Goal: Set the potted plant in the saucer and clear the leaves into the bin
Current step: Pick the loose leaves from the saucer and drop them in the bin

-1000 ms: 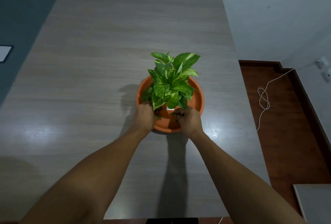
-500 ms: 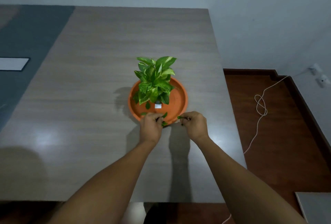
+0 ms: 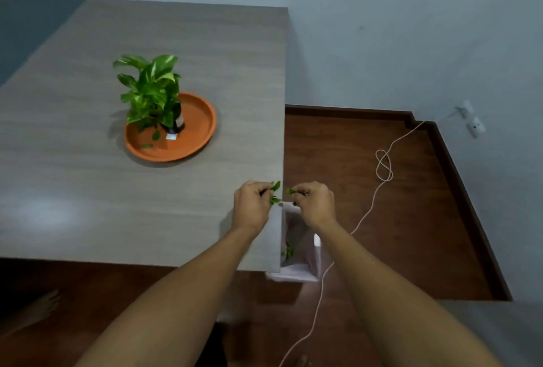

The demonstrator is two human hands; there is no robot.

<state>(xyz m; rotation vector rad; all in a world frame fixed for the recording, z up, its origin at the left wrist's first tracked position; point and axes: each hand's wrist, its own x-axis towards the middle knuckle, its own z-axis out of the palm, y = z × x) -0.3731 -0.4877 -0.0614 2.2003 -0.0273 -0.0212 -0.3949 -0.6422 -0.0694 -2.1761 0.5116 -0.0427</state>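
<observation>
A green potted plant (image 3: 151, 90) in a dark pot stands inside the orange saucer (image 3: 199, 128) on the grey table. Two loose leaves (image 3: 155, 135) lie in the saucer beside the pot. My left hand (image 3: 251, 208) is at the table's right edge, pinched on small green leaves (image 3: 275, 186). My right hand (image 3: 314, 203) is just past the edge, pinched on another leaf (image 3: 291, 191). Both hands hover above a white bin (image 3: 296, 271) on the floor, which has leaves inside and is partly hidden by the table and my right arm.
The grey table (image 3: 117, 205) ends at its right edge beside the bin. A white cable (image 3: 383, 167) trails over the brown floor to a wall socket (image 3: 474, 127). A bare foot (image 3: 38, 308) shows at lower left.
Both hands left the saucer's near rim with leaves pinched in them and moved right to the table edge above the bin. My view swung right, revealing the bin.
</observation>
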